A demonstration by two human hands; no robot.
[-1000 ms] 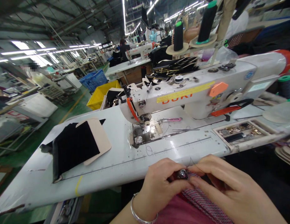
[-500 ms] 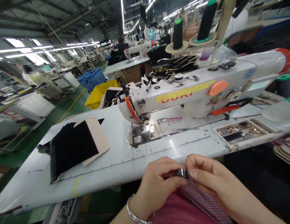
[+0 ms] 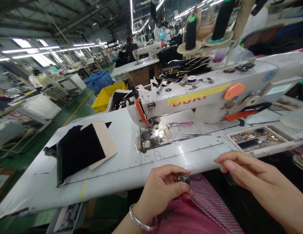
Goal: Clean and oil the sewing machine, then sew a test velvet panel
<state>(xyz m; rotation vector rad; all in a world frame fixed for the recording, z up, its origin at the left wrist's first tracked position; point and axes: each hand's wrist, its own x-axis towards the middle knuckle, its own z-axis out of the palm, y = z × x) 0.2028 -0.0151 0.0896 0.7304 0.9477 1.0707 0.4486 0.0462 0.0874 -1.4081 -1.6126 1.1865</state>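
Observation:
Between the thumb and fingers of my left hand (image 3: 163, 187) is a small metal bobbin case (image 3: 184, 178), held over my lap just in front of the table edge. A short, fine end of thread sticks out beside it. My right hand (image 3: 241, 169) is off to the right, thumb and forefinger pinched together. Whatever lies in that pinch, perhaps thread, is too fine to make out. Behind both hands stands the white sewing machine (image 3: 210, 94), its needle area lit and the bed plate (image 3: 151, 143) beneath it. A loop of thread (image 3: 157, 156) lies on the table.
Black fabric (image 3: 80, 152) with a beige piece (image 3: 109, 146) lies at the table's left. Tweezers (image 3: 195, 134) and a pink-handled tool (image 3: 183, 123) rest by the bed. A parts tray (image 3: 263, 138) is sunk at right. Yellow (image 3: 104, 97) and blue (image 3: 99, 81) crates stand behind.
My right hand has drawn away to the right from the bobbin case. My left hand keeps hold of it, having shifted slightly left and tilted it. The view has turned a little.

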